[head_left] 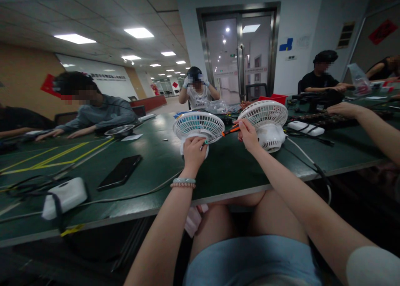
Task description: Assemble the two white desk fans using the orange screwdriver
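Note:
A small white fan [198, 125] with blue blades behind its grille stands at the table's front edge. My left hand [194, 151] is closed at its near side, below the grille, its fingers bent against the fan. A small green-tipped piece [206, 142] shows beside those fingers; what it belongs to is hidden. My right hand [248, 134] grips an orange-and-black screwdriver [230, 130], pointed left toward the fan's grille. Just behind the right hand stands a second white fan [270, 129], its grille tilted up.
On the dark green table [159, 161] lie a black phone [120, 172], a white power block [65, 197] and its cable at left. Another white block [305, 128] sits right. A red bin [273, 98] is behind. Co-workers sit around; one's hand [345, 110] reaches in from the right.

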Motion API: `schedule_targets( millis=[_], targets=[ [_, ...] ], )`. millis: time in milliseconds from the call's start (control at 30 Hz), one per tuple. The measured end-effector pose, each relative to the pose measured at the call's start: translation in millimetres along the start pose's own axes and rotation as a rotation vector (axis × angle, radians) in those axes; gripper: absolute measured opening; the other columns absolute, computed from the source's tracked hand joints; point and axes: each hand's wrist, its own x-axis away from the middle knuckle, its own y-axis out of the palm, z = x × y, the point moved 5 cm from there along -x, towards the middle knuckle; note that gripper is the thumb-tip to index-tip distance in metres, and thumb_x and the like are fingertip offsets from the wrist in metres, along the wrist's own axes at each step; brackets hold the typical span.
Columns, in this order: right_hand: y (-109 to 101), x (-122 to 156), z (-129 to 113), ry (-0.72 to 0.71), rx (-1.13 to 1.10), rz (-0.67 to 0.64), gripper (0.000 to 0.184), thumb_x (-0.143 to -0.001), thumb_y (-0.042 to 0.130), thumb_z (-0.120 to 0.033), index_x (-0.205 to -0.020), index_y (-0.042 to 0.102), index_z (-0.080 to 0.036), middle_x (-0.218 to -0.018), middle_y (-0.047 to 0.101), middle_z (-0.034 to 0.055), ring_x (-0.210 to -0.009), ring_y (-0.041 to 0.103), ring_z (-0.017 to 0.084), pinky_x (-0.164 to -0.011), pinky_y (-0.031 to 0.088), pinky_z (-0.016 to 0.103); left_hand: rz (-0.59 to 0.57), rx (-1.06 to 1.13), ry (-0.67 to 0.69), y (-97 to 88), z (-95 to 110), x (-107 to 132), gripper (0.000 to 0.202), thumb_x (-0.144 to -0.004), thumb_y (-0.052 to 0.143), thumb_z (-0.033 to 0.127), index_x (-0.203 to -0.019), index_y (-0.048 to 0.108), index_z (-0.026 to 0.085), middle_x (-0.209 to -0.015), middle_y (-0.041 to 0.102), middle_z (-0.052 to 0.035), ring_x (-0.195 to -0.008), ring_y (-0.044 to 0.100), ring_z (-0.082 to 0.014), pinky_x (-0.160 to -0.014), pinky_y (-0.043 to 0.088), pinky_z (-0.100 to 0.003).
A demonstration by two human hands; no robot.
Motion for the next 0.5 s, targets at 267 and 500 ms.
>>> schedule_targets(
  millis=[267,500],
  targets=[
    [1.9,1.9,0.8,-0.005,-0.199,-0.028,0.025,-0.084,0.041,-0.04,-0.097,0.054,-0.022,-0.046,0.034,-0.0086,-0.037,0.028,0.008,-0.037,0.026,0.022,0.009,0.008,0.009,0.6,-0.3,-0.4,0.02,-0.08,0.054,0.027,-0.093,0.068,0.023,-0.102,0.068,-0.0009,-0.099,0.05,-0.0241,-0.088,0.038,-0.041],
    [-4.0,-1.4,5.3,0.013,0.008,0.047,0.037,-0.083,0.046,-0.054,-0.096,0.055,-0.021,-0.046,0.036,-0.0082,-0.038,0.034,0.008,-0.039,0.029,0.022,0.017,0.008,0.012,0.9,-0.4,-0.3,0.02,-0.081,0.054,0.028,-0.093,0.069,0.022,-0.101,0.068,-0.0018,-0.099,0.05,-0.0245,-0.087,0.038,-0.041]
  ],
)
